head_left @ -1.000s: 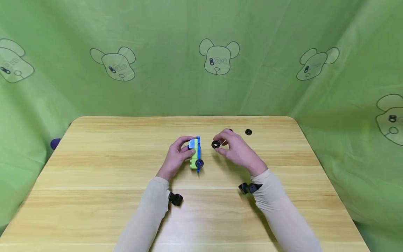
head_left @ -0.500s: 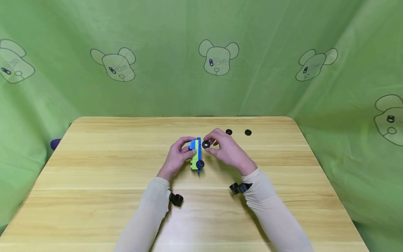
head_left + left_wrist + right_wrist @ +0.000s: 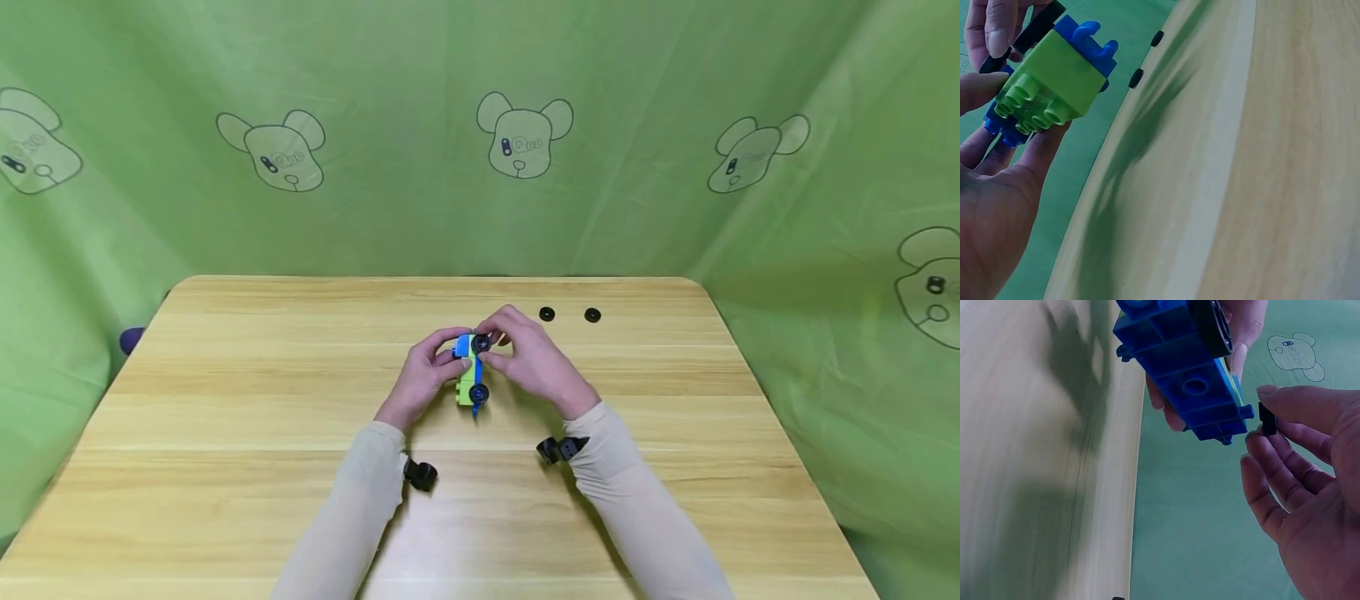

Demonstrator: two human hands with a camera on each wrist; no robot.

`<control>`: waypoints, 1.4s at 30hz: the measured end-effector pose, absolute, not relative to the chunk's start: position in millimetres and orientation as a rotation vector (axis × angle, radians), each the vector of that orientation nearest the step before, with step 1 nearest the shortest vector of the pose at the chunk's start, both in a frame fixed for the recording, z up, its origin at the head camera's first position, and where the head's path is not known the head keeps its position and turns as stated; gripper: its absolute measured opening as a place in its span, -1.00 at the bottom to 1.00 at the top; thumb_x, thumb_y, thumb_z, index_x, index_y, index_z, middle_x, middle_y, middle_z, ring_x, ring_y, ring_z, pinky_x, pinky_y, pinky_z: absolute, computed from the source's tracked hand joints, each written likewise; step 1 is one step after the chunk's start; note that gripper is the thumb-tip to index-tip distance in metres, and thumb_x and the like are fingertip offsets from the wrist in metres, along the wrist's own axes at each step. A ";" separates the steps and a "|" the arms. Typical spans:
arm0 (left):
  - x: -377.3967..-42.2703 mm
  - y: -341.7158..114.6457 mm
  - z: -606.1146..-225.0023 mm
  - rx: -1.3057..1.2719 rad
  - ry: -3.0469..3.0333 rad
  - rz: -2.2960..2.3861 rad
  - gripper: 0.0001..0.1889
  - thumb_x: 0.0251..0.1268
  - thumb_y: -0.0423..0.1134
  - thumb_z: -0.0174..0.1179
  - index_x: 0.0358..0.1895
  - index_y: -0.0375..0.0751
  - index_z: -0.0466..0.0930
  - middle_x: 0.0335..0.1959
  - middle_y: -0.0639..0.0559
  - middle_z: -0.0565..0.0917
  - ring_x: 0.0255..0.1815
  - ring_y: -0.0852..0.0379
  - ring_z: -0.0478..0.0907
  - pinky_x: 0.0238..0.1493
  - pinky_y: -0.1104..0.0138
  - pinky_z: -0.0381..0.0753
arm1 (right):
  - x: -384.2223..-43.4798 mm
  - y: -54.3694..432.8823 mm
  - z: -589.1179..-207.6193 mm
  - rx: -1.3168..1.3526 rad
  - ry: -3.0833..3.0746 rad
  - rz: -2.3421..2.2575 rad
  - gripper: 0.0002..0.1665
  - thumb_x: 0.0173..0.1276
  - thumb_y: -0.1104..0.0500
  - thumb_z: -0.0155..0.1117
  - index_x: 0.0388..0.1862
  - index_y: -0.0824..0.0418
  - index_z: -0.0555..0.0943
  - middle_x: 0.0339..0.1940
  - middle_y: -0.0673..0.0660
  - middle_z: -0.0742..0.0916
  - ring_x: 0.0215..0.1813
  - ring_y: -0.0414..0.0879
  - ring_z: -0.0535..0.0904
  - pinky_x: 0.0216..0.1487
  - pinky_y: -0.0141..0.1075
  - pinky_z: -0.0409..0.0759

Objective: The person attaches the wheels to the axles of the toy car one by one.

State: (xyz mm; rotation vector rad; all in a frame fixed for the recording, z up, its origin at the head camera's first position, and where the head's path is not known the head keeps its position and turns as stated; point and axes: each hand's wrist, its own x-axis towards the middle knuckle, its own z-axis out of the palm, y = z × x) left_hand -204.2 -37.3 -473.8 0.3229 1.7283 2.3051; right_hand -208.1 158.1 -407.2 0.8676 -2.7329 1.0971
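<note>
Near the middle of the table, my left hand [image 3: 416, 379] holds a toy car [image 3: 467, 385] built of green and blue blocks, tilted on its side. One black wheel [image 3: 478, 394] is fitted at the end nearer me. My right hand [image 3: 528, 358] pinches a second black wheel [image 3: 1267, 419] between thumb and fingers. In the right wrist view this wheel faces a short axle stub [image 3: 1246, 412] on the blue underside, with at most a sliver of gap. Green studs [image 3: 1022, 90] and a blue hook piece [image 3: 1094, 40] show in the left wrist view.
Two loose black wheels [image 3: 547, 314] lie apart toward the back right of the wooden table [image 3: 225, 375]. A green curtain [image 3: 405, 217] hangs behind the table and along its sides. A small camera sits on each wrist.
My right hand has moved left with the wheel, from a clear gap up against the car's far end. The left hand and car have stayed nearly in place.
</note>
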 end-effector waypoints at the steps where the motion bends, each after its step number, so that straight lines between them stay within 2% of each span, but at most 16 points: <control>1: -204.2 -37.2 -473.7 0.324 1.729 2.305 -0.53 0.28 -0.56 0.17 0.26 -0.29 0.46 0.21 -0.27 0.50 0.10 -0.09 0.58 -0.02 0.23 0.67 | -208.3 157.8 -407.4 0.867 -2.736 1.095 -0.63 0.23 0.28 0.45 0.02 0.24 0.61 -0.08 0.02 0.60 -0.08 -0.06 0.53 -0.01 -0.05 0.61; 7: -204.6 -36.8 -473.8 0.324 1.723 2.304 -0.53 0.29 -0.60 0.14 0.26 -0.31 0.46 0.22 -0.27 0.49 0.10 -0.10 0.58 -0.01 0.22 0.66 | -208.4 155.9 -408.8 0.860 -2.772 1.091 -0.62 0.24 0.27 0.44 0.03 0.24 0.61 -0.07 0.02 0.59 -0.06 -0.06 0.53 0.01 -0.08 0.61; 15: -204.5 -37.2 -473.4 0.322 1.724 2.293 -0.51 0.28 -0.59 0.17 0.28 -0.32 0.47 0.19 -0.28 0.52 0.10 -0.12 0.58 0.08 0.05 0.61 | -207.9 155.4 -411.3 0.842 -2.806 1.081 -0.61 0.24 0.27 0.43 0.06 0.24 0.60 -0.04 0.00 0.58 -0.05 -0.09 0.53 0.04 -0.19 0.59; 23: -203.0 -35.9 -471.8 0.296 1.730 2.323 -0.60 0.36 -0.41 0.21 0.25 -0.31 0.49 0.10 -0.31 0.59 0.01 -0.07 0.63 -0.04 0.21 0.67 | -206.3 154.4 -413.1 0.829 -2.792 1.115 -0.61 0.24 0.30 0.43 0.05 0.23 0.60 -0.06 -0.01 0.57 -0.06 -0.09 0.53 0.04 -0.12 0.61; 30: -203.4 -33.6 -469.6 0.216 1.773 2.338 -0.63 0.35 -0.40 0.24 0.19 -0.34 0.53 0.05 -0.31 0.62 -0.06 -0.01 0.66 0.01 0.15 0.66 | -206.3 153.4 -414.9 0.871 -2.787 1.156 -0.63 0.29 0.26 0.40 0.07 0.21 0.59 -0.03 -0.03 0.58 -0.04 -0.12 0.54 0.04 -0.22 0.58; 36: -203.1 -33.9 -468.4 0.185 1.775 2.339 -0.63 0.35 -0.39 0.24 0.19 -0.33 0.53 0.04 -0.31 0.62 -0.05 0.00 0.65 0.04 0.09 0.64 | -206.2 154.0 -418.2 0.754 -2.744 1.319 -0.75 0.38 0.29 0.29 0.02 0.22 0.60 -0.09 0.00 0.61 -0.08 -0.13 0.55 0.00 -0.22 0.59; 42: -203.5 -33.5 -468.0 0.180 1.762 2.352 -0.63 0.35 -0.36 0.26 0.19 -0.30 0.54 0.02 -0.31 0.63 -0.06 0.01 0.66 -0.10 0.25 0.69 | -207.0 153.0 -420.7 0.578 -2.784 1.459 -0.80 0.42 0.21 0.26 -0.03 0.24 0.59 -0.16 0.06 0.65 -0.11 -0.07 0.58 -0.06 -0.20 0.63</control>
